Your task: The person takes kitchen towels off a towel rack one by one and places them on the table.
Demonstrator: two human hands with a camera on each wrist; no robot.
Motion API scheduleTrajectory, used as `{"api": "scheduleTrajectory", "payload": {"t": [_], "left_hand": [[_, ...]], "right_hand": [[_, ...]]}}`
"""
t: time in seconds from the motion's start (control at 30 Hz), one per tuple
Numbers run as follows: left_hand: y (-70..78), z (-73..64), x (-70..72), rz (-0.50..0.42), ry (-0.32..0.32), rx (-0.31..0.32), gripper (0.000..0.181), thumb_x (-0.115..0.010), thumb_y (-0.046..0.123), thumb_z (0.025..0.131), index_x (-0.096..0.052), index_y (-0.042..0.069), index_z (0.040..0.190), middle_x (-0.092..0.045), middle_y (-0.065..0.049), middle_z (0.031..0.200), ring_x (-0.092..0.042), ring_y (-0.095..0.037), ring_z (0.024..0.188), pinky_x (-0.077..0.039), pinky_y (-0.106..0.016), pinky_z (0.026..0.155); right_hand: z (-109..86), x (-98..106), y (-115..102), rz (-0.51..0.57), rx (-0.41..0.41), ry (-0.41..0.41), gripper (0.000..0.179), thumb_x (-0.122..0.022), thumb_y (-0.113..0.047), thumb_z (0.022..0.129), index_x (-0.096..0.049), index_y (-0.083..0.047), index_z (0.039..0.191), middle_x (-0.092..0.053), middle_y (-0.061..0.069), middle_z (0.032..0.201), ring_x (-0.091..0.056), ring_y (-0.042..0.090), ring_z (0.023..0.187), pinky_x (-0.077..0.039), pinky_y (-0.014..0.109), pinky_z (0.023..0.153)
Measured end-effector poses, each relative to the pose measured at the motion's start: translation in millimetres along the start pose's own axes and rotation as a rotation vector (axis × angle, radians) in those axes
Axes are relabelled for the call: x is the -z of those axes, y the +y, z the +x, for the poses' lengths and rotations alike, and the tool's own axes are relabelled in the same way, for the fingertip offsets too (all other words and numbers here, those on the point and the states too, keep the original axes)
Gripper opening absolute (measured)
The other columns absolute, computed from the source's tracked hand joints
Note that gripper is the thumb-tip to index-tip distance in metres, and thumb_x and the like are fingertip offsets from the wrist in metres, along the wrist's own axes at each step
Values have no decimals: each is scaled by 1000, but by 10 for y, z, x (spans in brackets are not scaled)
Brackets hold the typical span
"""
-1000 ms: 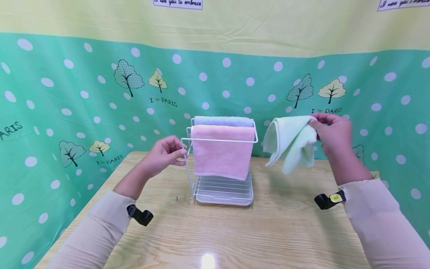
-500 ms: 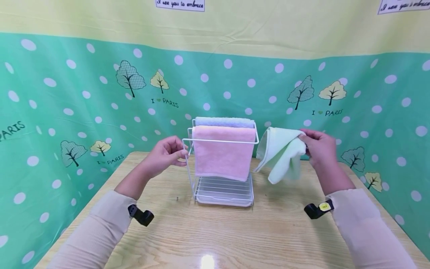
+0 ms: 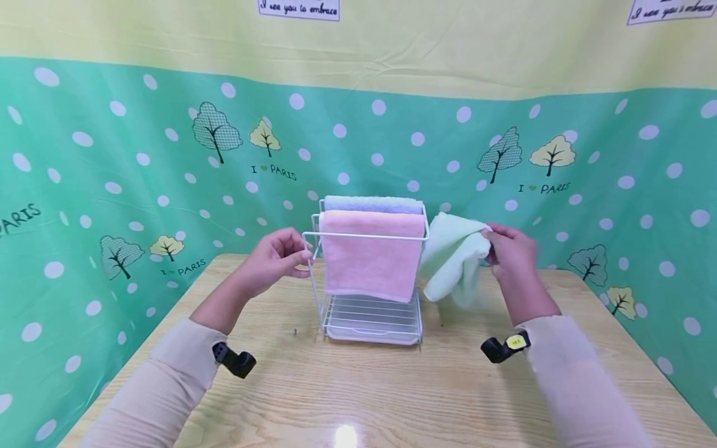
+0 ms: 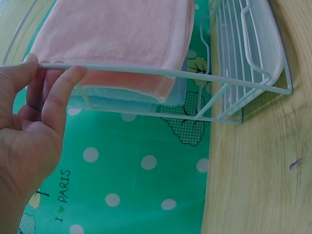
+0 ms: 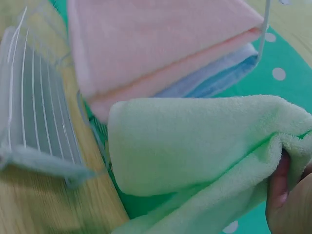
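Note:
A white wire rack [image 3: 372, 236] stands on the table, with a pink towel [image 3: 372, 261] draped over its middle bar and a light blue towel [image 3: 372, 203] over the bar behind. On the rack's left side, my left hand [image 3: 278, 254] pinches the front upright wire between thumb and fingers; the left wrist view shows this grip close up. A pale green towel [image 3: 456, 249] hangs bunched from my right hand [image 3: 512, 252], which grips it by its upper corner. Its left edge overlaps the rack's right side in the head view. In the right wrist view the green towel [image 5: 195, 141] hangs beside the pink one.
A pale tray [image 3: 372, 336] sits under the wire shelf at the rack's base. The wooden table [image 3: 358, 386] extends around the rack. A small dark speck [image 3: 295, 331] lies left of the rack. Behind everything hangs a green and yellow printed curtain [image 3: 392, 137].
My right hand has moved left and down with the green towel, bringing it to the rack's right side. My left hand stays on the rack's wire.

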State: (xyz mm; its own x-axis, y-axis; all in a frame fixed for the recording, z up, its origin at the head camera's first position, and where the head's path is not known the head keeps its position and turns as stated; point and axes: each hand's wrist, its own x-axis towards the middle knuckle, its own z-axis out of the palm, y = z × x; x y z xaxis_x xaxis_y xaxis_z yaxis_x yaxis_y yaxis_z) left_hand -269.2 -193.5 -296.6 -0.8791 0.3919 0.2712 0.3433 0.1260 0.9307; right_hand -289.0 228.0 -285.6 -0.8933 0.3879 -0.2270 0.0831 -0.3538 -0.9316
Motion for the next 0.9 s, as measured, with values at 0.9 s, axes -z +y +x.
{"api": "scheduleTrajectory", "payload": {"t": [0.9], "left_hand": [[0,-8,-14,-20,0,-18,14,-64,4,94,-52,-3,95,-59,-17,90,-63,-19,84,-60,-45,76]], "right_hand": [[415,1148,670,-720,183,-146,39,-52,-15,101,-47,1,137,-47,22,125,-59,22,87,-60,29,69]]}}
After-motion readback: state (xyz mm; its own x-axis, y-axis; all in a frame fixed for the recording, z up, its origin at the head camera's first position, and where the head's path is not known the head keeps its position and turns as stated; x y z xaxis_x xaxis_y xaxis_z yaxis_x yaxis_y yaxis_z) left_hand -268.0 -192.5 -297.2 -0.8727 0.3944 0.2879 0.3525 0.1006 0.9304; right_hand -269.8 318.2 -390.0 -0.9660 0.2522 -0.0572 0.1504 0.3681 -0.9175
